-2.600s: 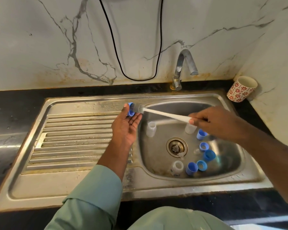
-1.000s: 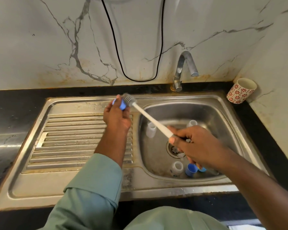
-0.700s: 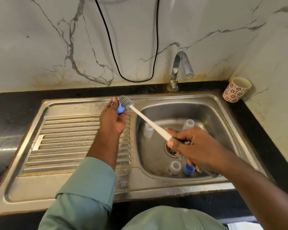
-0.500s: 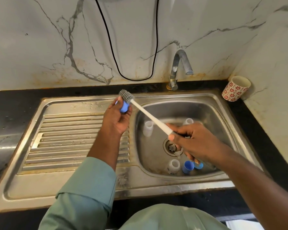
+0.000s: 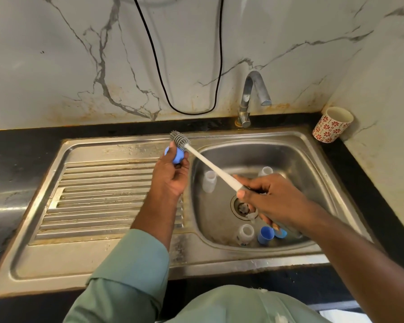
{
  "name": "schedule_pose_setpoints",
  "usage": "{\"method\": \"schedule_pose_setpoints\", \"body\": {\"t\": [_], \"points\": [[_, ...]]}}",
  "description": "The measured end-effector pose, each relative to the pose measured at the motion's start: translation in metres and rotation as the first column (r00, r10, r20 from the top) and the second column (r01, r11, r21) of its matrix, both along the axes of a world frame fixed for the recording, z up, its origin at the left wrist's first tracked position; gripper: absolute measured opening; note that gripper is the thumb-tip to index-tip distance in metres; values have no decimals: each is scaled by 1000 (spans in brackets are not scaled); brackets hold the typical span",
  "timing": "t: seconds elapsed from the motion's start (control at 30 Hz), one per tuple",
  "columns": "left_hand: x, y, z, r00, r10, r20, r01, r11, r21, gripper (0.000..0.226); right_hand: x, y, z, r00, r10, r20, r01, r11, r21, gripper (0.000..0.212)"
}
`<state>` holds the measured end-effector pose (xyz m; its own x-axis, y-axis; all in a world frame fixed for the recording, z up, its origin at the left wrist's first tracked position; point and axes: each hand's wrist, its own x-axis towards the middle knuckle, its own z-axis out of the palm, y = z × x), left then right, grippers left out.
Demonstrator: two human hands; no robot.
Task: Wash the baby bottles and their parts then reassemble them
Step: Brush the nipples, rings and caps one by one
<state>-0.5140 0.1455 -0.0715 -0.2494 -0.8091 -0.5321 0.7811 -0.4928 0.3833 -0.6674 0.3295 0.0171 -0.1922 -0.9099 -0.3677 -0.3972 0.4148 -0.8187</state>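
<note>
My left hand (image 5: 170,176) grips a small blue bottle cap (image 5: 177,156) above the sink's drainboard. My right hand (image 5: 271,198) holds the white handle of a bottle brush (image 5: 210,167), and its grey bristle head (image 5: 180,140) touches the top of the cap. In the steel basin (image 5: 313,164) stand small clear bottles (image 5: 209,181) (image 5: 265,171) (image 5: 245,234). Blue caps (image 5: 265,234) lie at the basin's front, partly hidden by my right hand.
A steel tap (image 5: 252,99) rises behind the basin and no water runs. A red-flowered cup (image 5: 332,124) stands on the black counter at the back right. A black cable (image 5: 184,108) hangs down the marble wall. The ribbed drainboard (image 5: 98,194) lies to the left.
My left hand has turned the blue cap in its fingers while the brush head worked over it. My right hand swung from the basin's far right toward its middle.
</note>
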Motion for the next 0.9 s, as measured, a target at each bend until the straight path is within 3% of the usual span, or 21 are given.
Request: {"method": "schedule_pose_setpoints", "body": {"t": [0.1,0.23,0.4,0.5,0.63,0.77,0.9], "points": [[9,-10,-3,997,57,45,-56,998,-22,32,-1,7,5,999,41,-2,-41,999,14,21],[-6,5,1,984,-68,163,80,994,-68,21,0,-4,1,999,-15,-49,14,1000,-19,25],[-4,-2,2,986,94,135,-91,995,-26,45,4,4,1,999,21,-36,-21,1000,-4,27],[-16,10,4,984,15,176,-11,1000,-21,31,3,-7,-1,998,-16,-57,15,1000,-12,30],[-8,-3,2,984,155,85,-156,988,0,27,2,7,0,996,45,-79,-44,999,18,30],[-10,-1,1,988,99,117,-94,994,-50,10,5,-2,-4,992,12,-124,-12,1000,-1,28],[2,-11,5,979,175,105,-172,985,-30,26,7,6,0,995,47,-84,-47,999,4,28]]}}
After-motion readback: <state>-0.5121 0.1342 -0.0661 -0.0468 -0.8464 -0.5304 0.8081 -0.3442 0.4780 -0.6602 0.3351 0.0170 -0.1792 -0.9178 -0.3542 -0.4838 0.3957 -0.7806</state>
